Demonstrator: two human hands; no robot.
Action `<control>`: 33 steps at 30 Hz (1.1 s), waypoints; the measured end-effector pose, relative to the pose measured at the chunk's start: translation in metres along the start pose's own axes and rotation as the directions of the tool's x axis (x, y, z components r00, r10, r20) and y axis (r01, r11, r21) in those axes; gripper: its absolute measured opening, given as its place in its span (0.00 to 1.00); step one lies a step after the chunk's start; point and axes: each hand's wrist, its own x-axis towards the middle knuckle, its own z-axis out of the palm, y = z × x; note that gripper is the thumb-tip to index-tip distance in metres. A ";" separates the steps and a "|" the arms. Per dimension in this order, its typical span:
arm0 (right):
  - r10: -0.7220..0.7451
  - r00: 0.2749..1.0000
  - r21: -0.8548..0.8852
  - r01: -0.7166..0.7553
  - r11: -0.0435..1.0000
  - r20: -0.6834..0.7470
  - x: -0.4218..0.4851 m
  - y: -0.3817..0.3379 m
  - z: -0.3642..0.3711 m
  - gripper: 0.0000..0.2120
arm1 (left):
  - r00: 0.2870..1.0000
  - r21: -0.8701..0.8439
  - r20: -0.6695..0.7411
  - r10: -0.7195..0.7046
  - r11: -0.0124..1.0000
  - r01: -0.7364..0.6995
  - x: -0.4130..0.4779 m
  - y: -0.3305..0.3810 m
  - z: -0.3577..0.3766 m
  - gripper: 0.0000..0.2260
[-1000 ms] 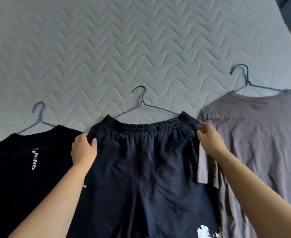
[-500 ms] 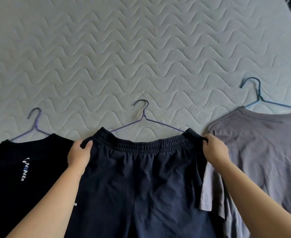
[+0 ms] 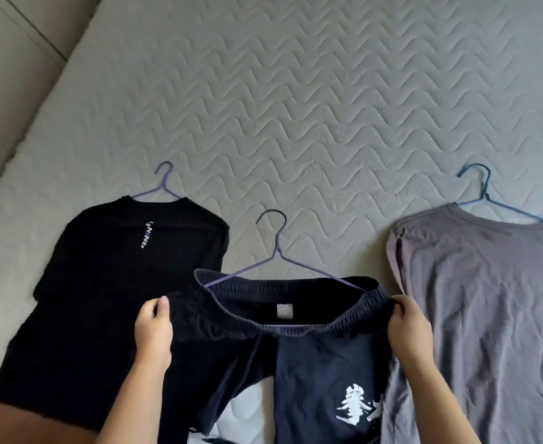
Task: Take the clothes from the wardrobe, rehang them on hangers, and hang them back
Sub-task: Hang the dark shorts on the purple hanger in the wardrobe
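Dark navy shorts (image 3: 311,373) with a white print lie at the near middle of the mattress. Their elastic waistband is pulled open, with a purple wire hanger (image 3: 276,251) sitting inside it, hook pointing away from me. My left hand (image 3: 153,328) pinches the waistband's left end. My right hand (image 3: 409,325) grips its right end. A black T-shirt (image 3: 113,283) on a purple hanger (image 3: 164,184) lies to the left. A grey T-shirt (image 3: 488,315) on a blue hanger (image 3: 484,193) lies to the right.
All three garments rest on a pale quilted mattress (image 3: 295,107). Its left edge runs diagonally beside a beige floor or wall (image 3: 13,59). The far half of the mattress is bare fabric.
Both hands have drawn the shorts' waistband toward me and spread it open, showing the inner label and hanger arms. The view has shifted, so the black shirt shows more fully.
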 end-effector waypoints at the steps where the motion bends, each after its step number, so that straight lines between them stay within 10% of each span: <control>1: 0.003 1.000 -0.024 -0.003 1.000 0.021 -0.016 0.003 -0.003 0.15 | 1.000 -0.001 -0.013 -0.013 1.000 0.013 -0.012 -0.008 -0.015 0.15; 19: -0.447 0.775 -0.180 0.567 0.804 0.446 -0.239 -0.039 0.008 0.08 | 0.945 -0.049 -0.295 -0.143 0.990 0.135 -0.168 -0.188 -0.279 0.14; 33: -0.649 0.428 -0.133 0.882 0.453 0.629 -0.522 -0.094 0.184 0.08 | 0.813 -0.342 -0.464 -0.352 0.918 0.202 -0.240 -0.433 -0.497 0.10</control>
